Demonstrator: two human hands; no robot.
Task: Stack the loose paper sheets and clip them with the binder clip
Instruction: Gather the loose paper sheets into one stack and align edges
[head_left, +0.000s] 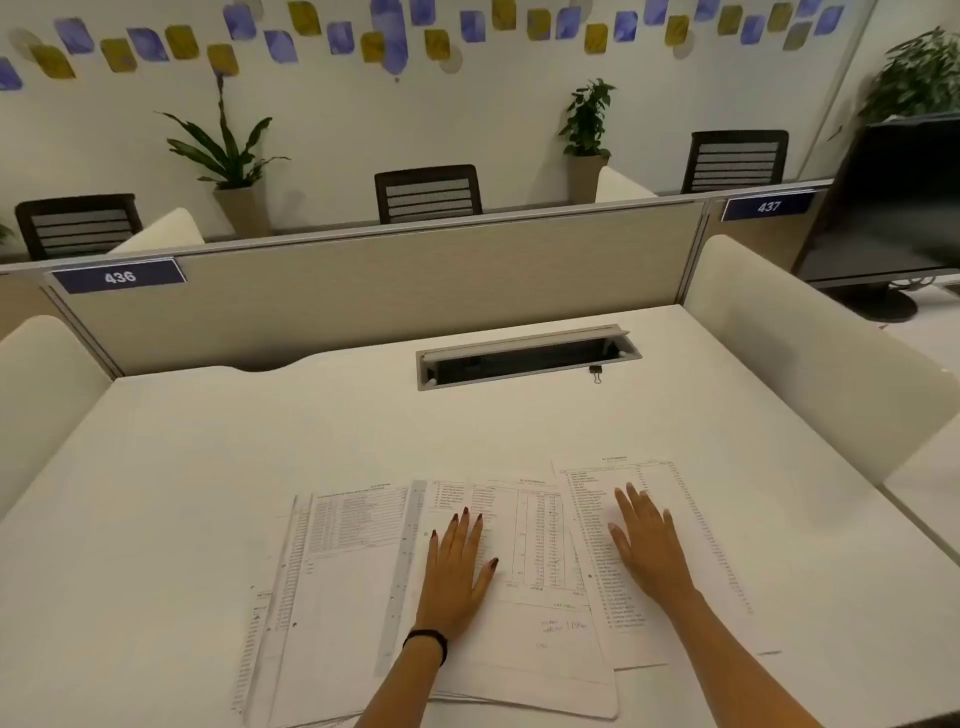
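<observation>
Several printed paper sheets lie fanned out and overlapping near the front of the white desk: a left sheet (343, 587), a middle sheet (535, 623) and a right sheet (696, 545). My left hand (457, 566) rests flat on the middle sheet, fingers spread. Flat on the right sheet lies my right hand (647, 543), fingers apart. A small black binder clip (596, 372) sits far back on the desk, just right of the cable slot, well away from both hands.
The white desk (208, 467) has an open cable slot (527, 356) at the back. A beige divider panel (389, 291) closes the far edge, with white side dividers left and right. A dark monitor (893, 208) stands on the neighbouring desk at right.
</observation>
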